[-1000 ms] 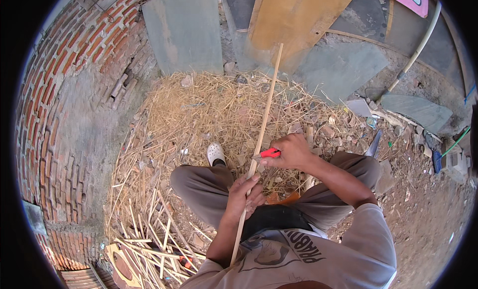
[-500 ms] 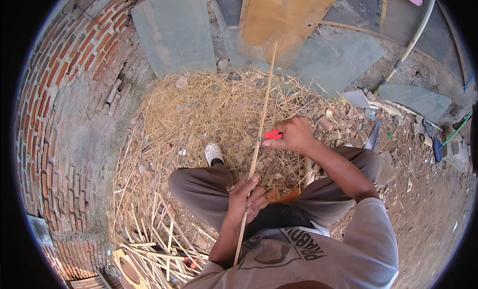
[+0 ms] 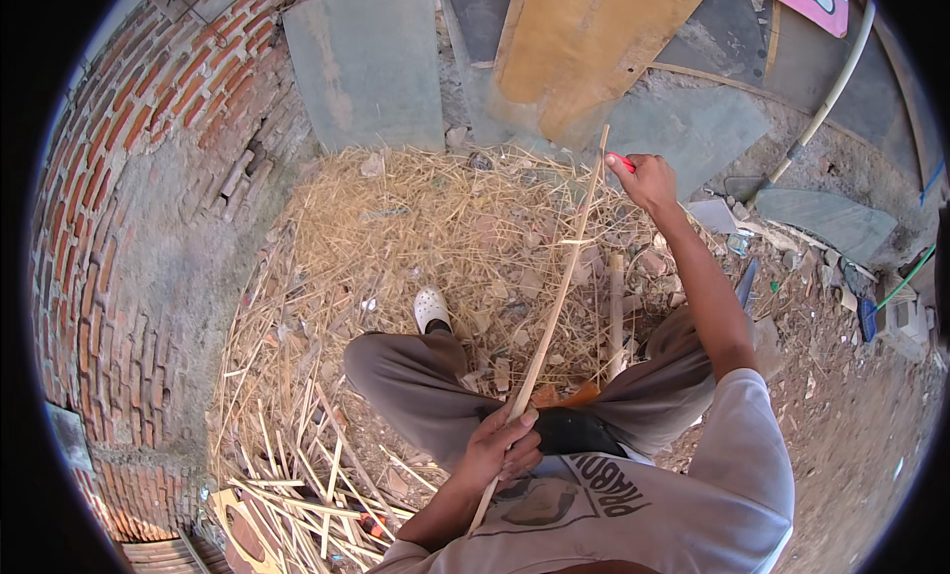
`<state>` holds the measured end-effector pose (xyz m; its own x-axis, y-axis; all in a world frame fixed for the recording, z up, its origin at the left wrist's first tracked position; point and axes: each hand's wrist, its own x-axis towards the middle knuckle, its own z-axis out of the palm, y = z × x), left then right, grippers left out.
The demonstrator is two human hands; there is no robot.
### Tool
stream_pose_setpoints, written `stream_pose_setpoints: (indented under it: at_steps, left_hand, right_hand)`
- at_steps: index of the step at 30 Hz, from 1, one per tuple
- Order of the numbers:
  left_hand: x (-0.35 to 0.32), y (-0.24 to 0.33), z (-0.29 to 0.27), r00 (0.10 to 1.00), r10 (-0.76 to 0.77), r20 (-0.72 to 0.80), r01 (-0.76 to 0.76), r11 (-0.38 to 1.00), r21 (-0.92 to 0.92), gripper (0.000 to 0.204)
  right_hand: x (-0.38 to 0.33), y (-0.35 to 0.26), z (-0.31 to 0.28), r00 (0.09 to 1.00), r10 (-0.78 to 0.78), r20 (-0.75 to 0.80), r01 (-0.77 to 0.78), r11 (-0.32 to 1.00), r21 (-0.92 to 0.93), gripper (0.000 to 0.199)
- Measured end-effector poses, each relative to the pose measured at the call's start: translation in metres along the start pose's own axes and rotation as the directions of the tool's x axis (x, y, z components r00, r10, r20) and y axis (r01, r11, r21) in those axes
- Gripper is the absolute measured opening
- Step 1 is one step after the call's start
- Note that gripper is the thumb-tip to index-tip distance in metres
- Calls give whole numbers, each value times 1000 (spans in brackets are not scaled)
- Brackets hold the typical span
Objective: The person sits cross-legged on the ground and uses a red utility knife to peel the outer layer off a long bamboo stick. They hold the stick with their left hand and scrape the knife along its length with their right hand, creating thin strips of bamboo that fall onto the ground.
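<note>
Bamboo strip (image 3: 554,307), thin and pale, slants from lower centre to upper right; left hand (image 3: 500,445) grips its base, right hand (image 3: 648,178) clasps a red-handled knife (image 3: 620,162) at its tip, above straw-like shavings (image 3: 426,238).

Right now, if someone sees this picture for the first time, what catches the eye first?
First, the long thin stick running up the middle, gripped low by the left hand. The right hand is stretched to the stick's far end, holding a red-handled tool. Behind lies a heap of pale straw-like shavings, beside a curved brick wall on the left.
</note>
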<state>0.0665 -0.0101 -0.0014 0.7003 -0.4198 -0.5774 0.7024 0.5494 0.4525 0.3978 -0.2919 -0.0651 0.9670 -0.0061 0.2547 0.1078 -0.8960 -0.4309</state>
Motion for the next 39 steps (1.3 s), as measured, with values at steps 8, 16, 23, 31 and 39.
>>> stream_pose_setpoints:
  at_steps: [8,16,23,31,39]
  left_hand:
    - [5,-8,-4,1000,0,13,0,1000,-4,19]
    - [8,-14,-7,994,-34,102,20,991,131,24]
    - [5,-28,-20,992,91,84,-95,994,47,30]
    - [53,17,-10,939,343,-25,-340,937,82,29]
    - [57,20,9,929,369,-23,-340,880,332,25]
  right_hand:
    - [12,31,-2,998,-3,-60,-7,986,-167,73]
    - [31,59,-5,984,173,-37,-175,982,-73,77]
    - [30,88,-21,932,358,60,-361,932,33,84]
    - [-107,-52,-4,884,-425,192,379,895,235,70]
    - [-110,-74,-20,822,-547,159,530,837,137,67]
